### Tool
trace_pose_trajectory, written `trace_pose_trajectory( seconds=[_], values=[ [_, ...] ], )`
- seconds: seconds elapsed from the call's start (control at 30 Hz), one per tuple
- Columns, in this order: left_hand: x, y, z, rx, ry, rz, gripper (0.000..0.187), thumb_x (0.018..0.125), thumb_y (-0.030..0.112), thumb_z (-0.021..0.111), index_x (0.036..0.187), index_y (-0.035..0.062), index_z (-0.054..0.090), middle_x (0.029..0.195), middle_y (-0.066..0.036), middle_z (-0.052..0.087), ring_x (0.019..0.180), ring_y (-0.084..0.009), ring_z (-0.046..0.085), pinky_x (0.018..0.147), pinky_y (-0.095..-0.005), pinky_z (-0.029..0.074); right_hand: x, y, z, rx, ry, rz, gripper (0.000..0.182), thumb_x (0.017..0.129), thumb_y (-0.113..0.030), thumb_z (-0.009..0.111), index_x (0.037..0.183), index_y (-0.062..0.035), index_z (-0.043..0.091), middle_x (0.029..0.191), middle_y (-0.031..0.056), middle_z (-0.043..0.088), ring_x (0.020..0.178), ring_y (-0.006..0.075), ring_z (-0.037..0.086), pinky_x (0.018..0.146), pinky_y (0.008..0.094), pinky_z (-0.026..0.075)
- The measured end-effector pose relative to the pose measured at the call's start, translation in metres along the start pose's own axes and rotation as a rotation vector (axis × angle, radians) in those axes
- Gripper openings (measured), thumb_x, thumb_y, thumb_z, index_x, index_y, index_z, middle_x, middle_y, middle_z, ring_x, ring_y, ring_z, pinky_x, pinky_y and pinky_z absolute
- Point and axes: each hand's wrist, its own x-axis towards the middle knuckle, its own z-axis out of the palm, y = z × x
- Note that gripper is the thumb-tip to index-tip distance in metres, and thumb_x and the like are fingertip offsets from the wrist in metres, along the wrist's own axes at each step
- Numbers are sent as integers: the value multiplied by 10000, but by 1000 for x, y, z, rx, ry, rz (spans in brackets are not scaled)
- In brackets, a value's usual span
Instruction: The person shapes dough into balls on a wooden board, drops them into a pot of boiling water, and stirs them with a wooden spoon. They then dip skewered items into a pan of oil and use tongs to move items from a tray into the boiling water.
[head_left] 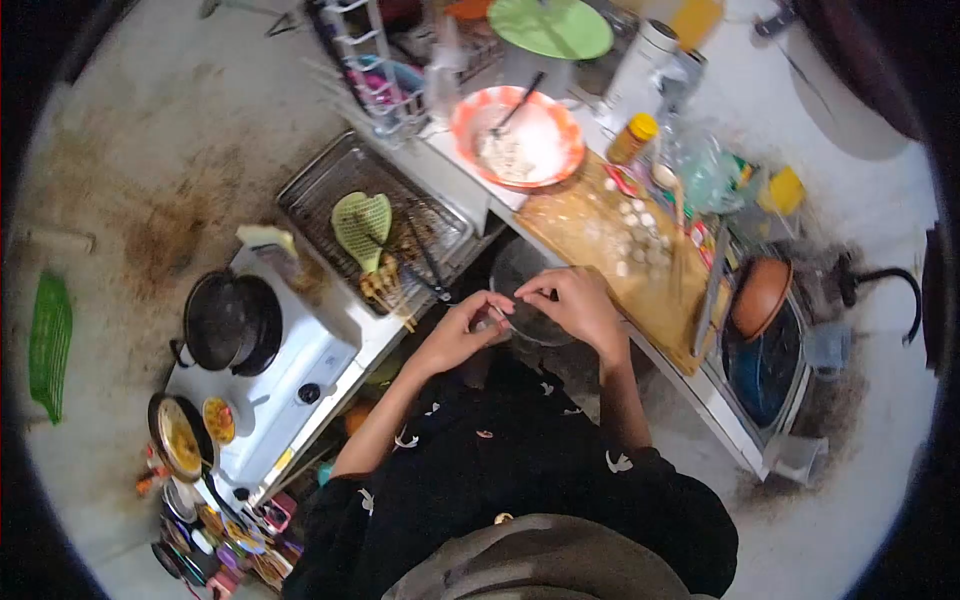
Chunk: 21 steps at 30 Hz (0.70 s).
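My left hand (468, 328) is closed, its fingertips pinched around a small pale bit that is too blurred to name. Close beside it, my right hand (572, 304) also pinches, fingertips pointing at the left ones; what lies between them, if anything, is hidden. Both hands are over a clear round container (515, 263), partly covered by them. To the right, several small white balls (640, 222) rest on a floury wooden board (575, 222). An orange-and-white bowl (565, 122) at the board's upper end holds a whitish mixture and a dark-handled spoon (522, 100).
On the left, a metal tray (310, 190) carries a green slotted spatula (362, 228), tongs (427, 260) and skewered food (380, 285). A black wok (228, 320) sits on the white stove (290, 350). A knife (712, 290) lies along the board near a sink (775, 395).
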Motion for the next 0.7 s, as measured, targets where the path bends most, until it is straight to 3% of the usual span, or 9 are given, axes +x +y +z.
trace_pose_trajectory(
  seconds=[0.1,0.17,0.23,0.3,0.4,0.53,0.7],
  values=[
    [41,21,14,112,-94,48,238,800,10,556,1032,3,504,939,-50,560,859,-97,545,771,-246,434,-18,27,-28,-39,93,62,121,746,-154,603,832,-107,675,791,90,638,748,266,601,667,352,460],
    [68,29,26,108,-131,89,252,792,15,568,1036,-2,508,946,-63,563,876,-124,553,783,-262,437,-32,41,-46,-76,154,94,119,749,-159,604,829,-108,675,797,92,640,777,271,596,693,360,452],
    [94,38,37,304,-138,234,277,772,16,583,1038,-10,513,978,-85,562,890,-153,558,804,-276,438,-43,57,-58,-96,297,135,113,752,-160,603,823,-109,675,797,98,641,792,265,596,708,361,449],
    [117,38,47,334,-171,224,321,755,17,576,1071,0,518,1025,-117,549,945,-205,549,854,-304,419,-50,68,-67,-114,305,180,136,752,-145,596,859,-105,669,796,105,640,770,262,597,710,366,450],
    [147,31,66,489,-108,383,403,760,21,510,1161,66,501,1100,-128,507,1052,-288,481,910,-356,363,-56,84,-71,79,390,347,169,746,-126,585,898,-100,656,792,107,638,754,263,596,721,368,450],
    [169,6,89,777,77,400,413,770,73,523,1181,102,492,1138,-71,478,1068,-232,430,896,-369,285,-58,112,-66,-50,476,352,194,759,-136,596,939,-70,626,871,123,613,813,276,587,721,344,455],
    [179,4,97,889,75,403,388,788,90,523,1174,118,503,1123,-51,480,1041,-210,423,851,-353,274,-56,121,-64,-79,564,319,212,747,-123,607,954,-81,618,912,113,589,903,290,540,782,358,428]
  ],
)
